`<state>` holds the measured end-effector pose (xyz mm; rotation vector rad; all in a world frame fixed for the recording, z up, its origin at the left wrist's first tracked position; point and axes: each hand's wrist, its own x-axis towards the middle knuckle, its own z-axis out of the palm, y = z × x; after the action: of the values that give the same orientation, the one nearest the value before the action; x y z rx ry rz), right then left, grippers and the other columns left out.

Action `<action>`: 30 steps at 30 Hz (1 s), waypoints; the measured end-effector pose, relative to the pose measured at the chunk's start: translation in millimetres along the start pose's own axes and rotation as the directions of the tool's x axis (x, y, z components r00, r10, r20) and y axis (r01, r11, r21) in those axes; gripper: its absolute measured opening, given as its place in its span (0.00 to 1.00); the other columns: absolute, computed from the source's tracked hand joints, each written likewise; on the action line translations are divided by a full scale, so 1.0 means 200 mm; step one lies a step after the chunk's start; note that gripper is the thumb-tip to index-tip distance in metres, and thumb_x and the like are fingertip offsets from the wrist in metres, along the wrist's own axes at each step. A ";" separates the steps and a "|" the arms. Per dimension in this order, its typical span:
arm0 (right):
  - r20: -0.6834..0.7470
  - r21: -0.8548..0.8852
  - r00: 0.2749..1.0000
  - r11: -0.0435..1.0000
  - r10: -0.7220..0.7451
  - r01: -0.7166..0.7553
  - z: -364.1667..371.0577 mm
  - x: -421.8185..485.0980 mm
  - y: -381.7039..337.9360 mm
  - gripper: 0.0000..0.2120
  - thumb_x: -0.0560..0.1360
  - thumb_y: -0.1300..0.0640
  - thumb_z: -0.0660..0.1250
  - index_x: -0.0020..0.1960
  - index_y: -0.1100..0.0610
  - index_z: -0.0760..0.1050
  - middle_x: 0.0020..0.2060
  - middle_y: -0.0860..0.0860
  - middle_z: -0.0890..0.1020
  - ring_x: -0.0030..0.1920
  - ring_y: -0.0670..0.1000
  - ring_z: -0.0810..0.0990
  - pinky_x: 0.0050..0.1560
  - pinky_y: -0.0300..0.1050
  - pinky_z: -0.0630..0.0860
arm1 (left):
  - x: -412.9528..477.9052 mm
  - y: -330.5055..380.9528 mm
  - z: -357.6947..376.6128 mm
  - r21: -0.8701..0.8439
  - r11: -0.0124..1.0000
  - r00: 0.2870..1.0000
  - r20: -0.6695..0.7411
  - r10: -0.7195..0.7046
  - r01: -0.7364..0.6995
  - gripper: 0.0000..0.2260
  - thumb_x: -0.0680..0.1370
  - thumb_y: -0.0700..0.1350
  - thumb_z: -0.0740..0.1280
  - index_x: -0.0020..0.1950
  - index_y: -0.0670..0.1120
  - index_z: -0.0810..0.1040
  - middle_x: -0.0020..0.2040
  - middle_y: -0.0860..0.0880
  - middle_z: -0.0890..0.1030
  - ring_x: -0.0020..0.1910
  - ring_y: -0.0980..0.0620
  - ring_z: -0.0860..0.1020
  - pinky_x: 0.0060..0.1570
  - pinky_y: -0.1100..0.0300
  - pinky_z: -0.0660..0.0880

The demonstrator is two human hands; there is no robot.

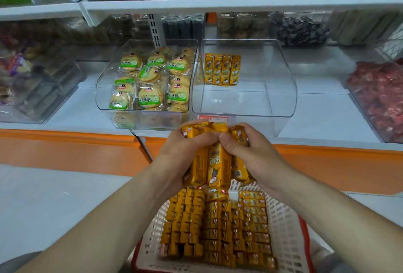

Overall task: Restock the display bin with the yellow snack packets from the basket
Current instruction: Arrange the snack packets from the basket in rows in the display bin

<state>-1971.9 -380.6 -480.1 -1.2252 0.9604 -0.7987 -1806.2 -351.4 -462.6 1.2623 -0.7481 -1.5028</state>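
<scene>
Holds packet bundle (pixel 219 163) above basket (pixel 283 224) with left hand (pixel 185 152) and right hand (pixel 250 155), fingers of both curled tight round it. Finds four packets (pixel 222 69) side by side in bin (pixel 281 89).

We face a white shelf deck (pixel 327 115), with an upper shelf (pixel 218 4) crossing at twelve o'clock and a slotted upright (pixel 155 28) beneath it. An orange base band (pixel 65 148) runs from nine to three o'clock. Pale floor (pixel 54 203) spreads at eight o'clock. The light is soft and even.
</scene>
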 end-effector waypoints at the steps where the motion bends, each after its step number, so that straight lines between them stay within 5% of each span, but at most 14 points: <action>1: 0.021 0.007 1.000 1.000 0.001 -0.001 0.00 0.00 -0.02 0.23 0.65 0.37 0.73 0.54 0.49 0.78 0.44 0.50 0.86 0.42 0.53 0.86 0.41 0.52 0.83 | 0.00 0.01 -0.01 0.001 1.000 1.000 0.009 0.021 -0.021 0.18 0.68 0.40 0.77 0.57 0.43 0.83 0.51 0.34 0.85 0.45 0.35 0.85 0.44 0.40 0.84; 5: 0.123 0.057 0.992 0.998 0.012 -0.019 -0.01 -0.02 -0.06 0.21 0.67 0.38 0.74 0.56 0.48 0.80 0.36 0.53 0.83 0.32 0.54 0.79 0.29 0.46 0.75 | 0.01 0.04 -0.03 0.019 0.994 0.993 0.036 0.110 -0.111 0.26 0.64 0.39 0.81 0.61 0.47 0.81 0.49 0.40 0.87 0.43 0.41 0.87 0.39 0.49 0.83; 8: 0.171 0.132 0.985 0.991 0.007 -0.030 -0.02 -0.01 -0.07 0.17 0.72 0.52 0.75 0.60 0.47 0.80 0.44 0.55 0.83 0.39 0.54 0.80 0.36 0.47 0.76 | 0.01 0.07 -0.05 0.076 0.982 0.985 0.017 0.170 -0.171 0.28 0.62 0.40 0.81 0.61 0.49 0.81 0.46 0.44 0.87 0.43 0.44 0.87 0.38 0.52 0.83; 12: 0.212 0.135 0.977 0.990 0.020 -0.050 -0.07 -0.01 -0.07 0.34 0.71 0.72 0.69 0.70 0.46 0.72 0.53 0.54 0.84 0.48 0.52 0.84 0.49 0.46 0.81 | 0.01 0.13 -0.09 0.145 0.964 0.973 -0.026 0.227 -0.221 0.28 0.60 0.45 0.79 0.60 0.51 0.83 0.46 0.45 0.88 0.44 0.45 0.87 0.39 0.52 0.84; 14: 0.195 0.101 0.981 0.994 0.009 -0.029 -0.08 -0.01 -0.07 0.34 0.71 0.70 0.72 0.72 0.47 0.70 0.55 0.55 0.84 0.51 0.54 0.85 0.52 0.50 0.81 | 0.01 0.16 -0.11 0.156 0.960 0.969 -0.036 0.242 -0.234 0.27 0.60 0.45 0.80 0.59 0.51 0.83 0.47 0.45 0.88 0.45 0.44 0.87 0.40 0.51 0.84; 21: 0.069 0.118 0.998 0.993 0.002 -0.010 -0.11 -0.01 -0.09 0.17 0.68 0.52 0.74 0.58 0.46 0.82 0.50 0.49 0.86 0.36 0.50 0.81 0.32 0.43 0.76 | 0.01 0.20 -0.16 0.143 0.959 0.961 -0.092 0.261 -0.247 0.30 0.61 0.44 0.79 0.63 0.49 0.81 0.50 0.41 0.87 0.48 0.41 0.87 0.44 0.46 0.84; 26: -0.018 0.179 0.999 0.984 0.026 -0.022 -0.12 0.02 -0.09 0.18 0.76 0.70 0.65 0.56 0.52 0.85 0.44 0.51 0.83 0.33 0.49 0.77 0.33 0.43 0.75 | 0.01 0.20 -0.15 0.156 0.960 0.966 -0.077 0.248 -0.234 0.30 0.59 0.46 0.80 0.61 0.49 0.82 0.49 0.43 0.88 0.47 0.42 0.87 0.42 0.49 0.84; 30: -0.149 0.158 0.986 0.983 -0.071 0.094 -0.16 0.03 -0.14 0.17 0.74 0.70 0.69 0.59 0.55 0.80 0.40 0.53 0.83 0.36 0.49 0.81 0.35 0.41 0.77 | 0.02 0.22 -0.15 0.157 0.961 0.964 -0.098 0.247 -0.230 0.27 0.58 0.48 0.81 0.57 0.53 0.83 0.47 0.45 0.88 0.46 0.43 0.87 0.41 0.48 0.84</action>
<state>-1997.8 -403.6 -456.3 -1.0815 0.9434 -1.0224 -1765.1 -364.8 -432.4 1.3046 -0.9100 -1.1866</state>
